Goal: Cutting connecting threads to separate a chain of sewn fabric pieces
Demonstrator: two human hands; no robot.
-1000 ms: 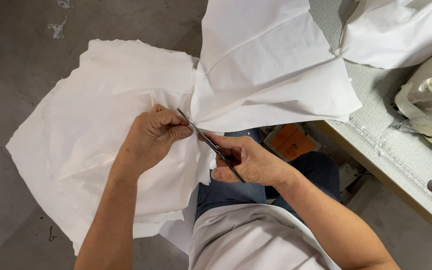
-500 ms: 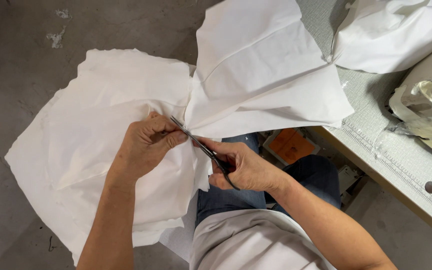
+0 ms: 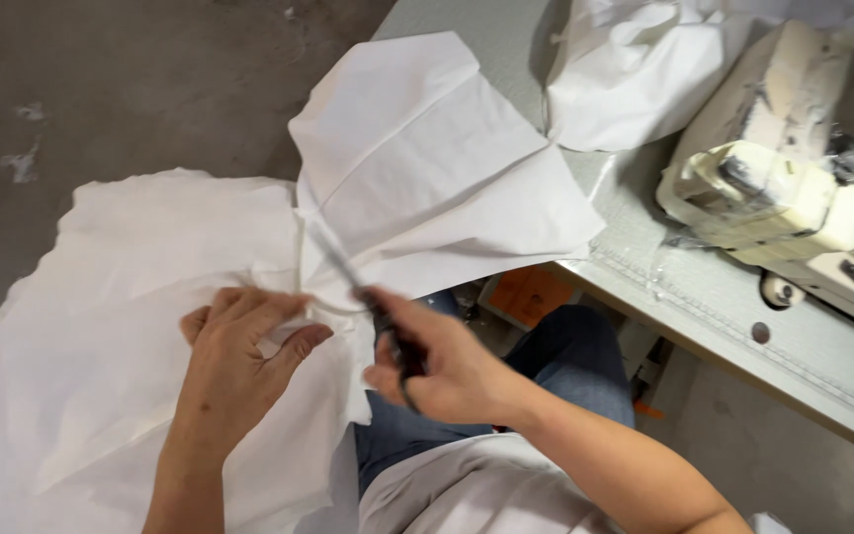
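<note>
I see the left hand (image 3: 239, 361), fingers loosely spread, flat on white cloth (image 3: 150, 297) over the lap. Right hand (image 3: 447, 371) grips small scissors (image 3: 348, 272), blurred. Best: hold cloth taut, snip close.

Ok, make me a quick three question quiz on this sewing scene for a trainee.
1. True or false: the right hand holds thread snips.
2. What does the left hand rest on: A white fabric, B sewing machine, C floor?
3. Which side of the picture is the sewing machine on?

Key:
1. True; the blades look blurred.
2. A.
3. The right side, on the grey table.
</note>
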